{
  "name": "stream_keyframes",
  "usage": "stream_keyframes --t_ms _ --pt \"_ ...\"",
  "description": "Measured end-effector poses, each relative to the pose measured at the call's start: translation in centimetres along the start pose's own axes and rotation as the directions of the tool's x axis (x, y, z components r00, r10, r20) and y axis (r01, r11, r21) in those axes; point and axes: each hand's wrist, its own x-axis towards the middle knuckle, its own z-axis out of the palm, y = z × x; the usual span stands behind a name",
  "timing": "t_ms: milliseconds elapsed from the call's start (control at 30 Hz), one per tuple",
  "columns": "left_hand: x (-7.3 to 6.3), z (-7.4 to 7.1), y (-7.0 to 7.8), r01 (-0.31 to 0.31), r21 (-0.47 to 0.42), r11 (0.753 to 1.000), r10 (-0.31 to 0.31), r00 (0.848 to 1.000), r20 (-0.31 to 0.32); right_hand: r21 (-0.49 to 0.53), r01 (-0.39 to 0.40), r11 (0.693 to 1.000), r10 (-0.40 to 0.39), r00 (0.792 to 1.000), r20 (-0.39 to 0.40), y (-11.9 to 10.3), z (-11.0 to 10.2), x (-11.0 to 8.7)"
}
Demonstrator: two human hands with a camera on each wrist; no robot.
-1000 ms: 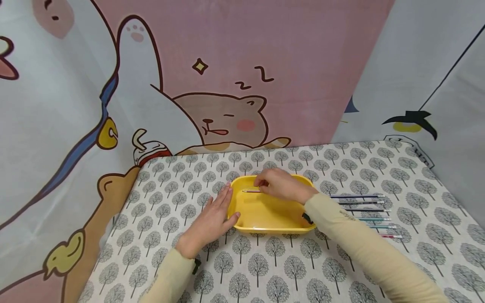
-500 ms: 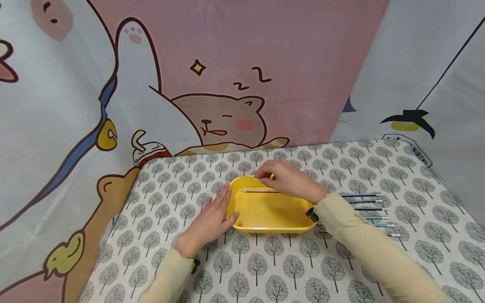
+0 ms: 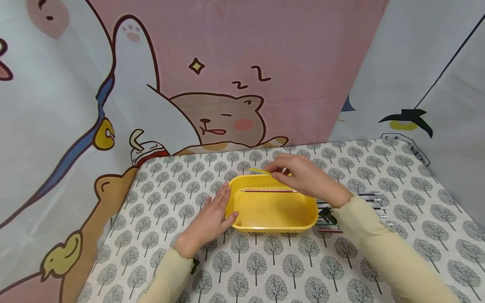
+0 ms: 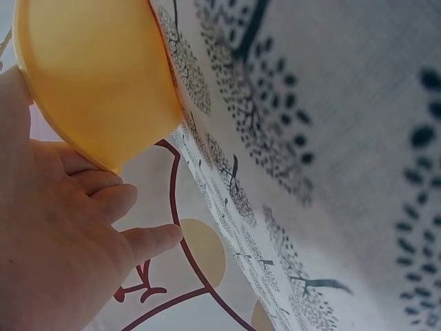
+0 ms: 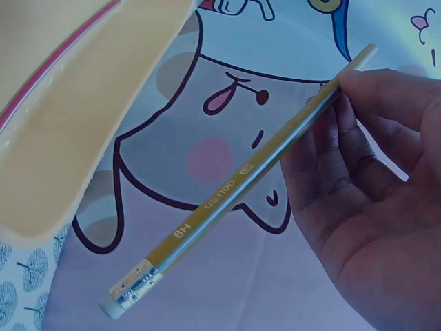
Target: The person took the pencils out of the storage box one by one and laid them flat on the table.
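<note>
My right hand (image 3: 301,172) pinches a yellow pencil (image 3: 259,171) between thumb and fingers, just over the far rim of a yellow tray (image 3: 273,214). Seen from the right wrist, this pencil (image 5: 234,183) bears an HB mark and ends in a metal band with a pale eraser. One red pencil (image 3: 267,191) lies lengthwise in the tray, near its far wall. At the left end, my left hand (image 3: 212,223) rests against the rim, fingers extended. The left wrist view has those fingers (image 4: 103,189) touching the outside of the tray wall.
Several pencils (image 3: 369,194) lie in a row to the right of the tray, partly hidden by the right forearm. A tree-print cloth (image 3: 242,269) covers the table. Behind it hangs a cartoon-printed curtain (image 3: 303,75).
My right hand has lifted the yellow pencil out of the tray, moving up and away past the far rim. The red pencil stays inside. My left hand has held its place.
</note>
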Motion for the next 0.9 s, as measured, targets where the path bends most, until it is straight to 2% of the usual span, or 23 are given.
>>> stream_keyframes --t_ms 433,900 --pt "0.0 0.0 0.0 -0.009 -0.016 1.0 0.009 1.0 -0.014 -0.053 0.033 0.998 -0.036 0.997 -0.064 0.3 -1.1 -2.7" --pt "-0.1 -0.1 0.0 0.003 -0.022 1.0 -0.003 1.0 0.004 -0.101 0.013 0.995 -0.022 0.996 -0.086 1.2 -1.7 -6.1"
